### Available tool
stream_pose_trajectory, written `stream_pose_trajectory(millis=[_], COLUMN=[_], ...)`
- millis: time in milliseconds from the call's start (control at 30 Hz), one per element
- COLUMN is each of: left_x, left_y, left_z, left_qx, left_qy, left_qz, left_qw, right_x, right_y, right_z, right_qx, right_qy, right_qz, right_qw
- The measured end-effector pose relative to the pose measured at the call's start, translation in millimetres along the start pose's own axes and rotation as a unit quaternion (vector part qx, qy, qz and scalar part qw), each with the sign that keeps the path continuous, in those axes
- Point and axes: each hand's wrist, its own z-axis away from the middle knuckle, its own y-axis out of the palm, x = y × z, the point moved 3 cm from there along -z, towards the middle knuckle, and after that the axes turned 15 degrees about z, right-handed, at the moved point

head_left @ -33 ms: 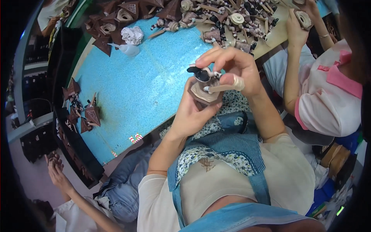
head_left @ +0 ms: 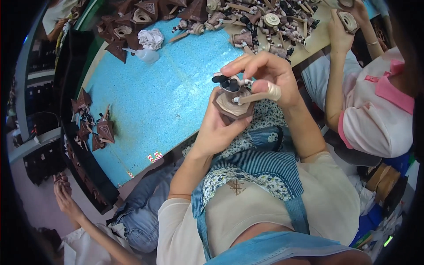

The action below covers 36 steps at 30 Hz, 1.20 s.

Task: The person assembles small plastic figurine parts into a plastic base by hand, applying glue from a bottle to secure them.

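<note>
My left hand [head_left: 214, 134] is closed around a brown hexagonal base [head_left: 233, 108] with a tan, rippled top. On that base stands a small figurine [head_left: 232, 85] with black boot-like parts on top and pale limbs. A flat tan strip [head_left: 252, 97] sticks out from it to the right, passing by my thumb. The fingers of my right hand [head_left: 279, 78] curl over the figurine's top and side, thumb and fingertips touching it. Tan tape seems to wrap the right thumb. Both hands are over the table's near edge, above my apron. The exact grip of the right fingertips is partly hidden.
A blue-topped table [head_left: 154, 97] spreads ahead. Brown pointed pieces [head_left: 141, 15] and a heap of similar figurines [head_left: 265, 24] lie along its far side, near crumpled white paper [head_left: 150, 39] and a translucent white bottle [head_left: 146, 54]. More pieces [head_left: 105, 131] lie left. People sit on both sides.
Hardly anything differs. My hands and the figurine have tilted and shifted very slightly; the grip looks the same.
</note>
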Motion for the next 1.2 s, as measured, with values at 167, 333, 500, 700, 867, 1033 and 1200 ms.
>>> stream_pose_trajectory(millis=[167,333,500,700,867,1033,1200], left_x=[2,-11,-75,-62,-57,-90,-137], left_y=[-6,-21,-61,-101,-82,-64,-83], left_z=[1,16,32,35,26,4,-21], left_qx=[0.045,0.101,0.015,-0.132,-0.124,-0.134,-0.306], left_qy=[-0.083,-0.132,0.235,0.148,0.126,0.188,0.333], left_qz=[0.103,0.233,0.315,0.251,-0.035,-0.33,-0.512], left_qw=[0.99,0.958,0.92,0.947,0.984,0.915,0.73], right_x=[-21,-21,-29,-20,-17,-7,-13], right_y=[6,34,36,50,52,39,42], right_z=[-5,-7,4,0,-1,-18,-32], right_qx=[0.056,0.022,-0.054,0.001,-0.016,-0.026,-0.01], right_qy=[0.082,0.154,0.192,0.245,0.234,0.145,0.137], right_qz=[-0.247,-0.309,-0.197,-0.008,0.05,0.193,0.19], right_qw=[0.964,0.938,0.96,0.97,0.971,0.97,0.972])
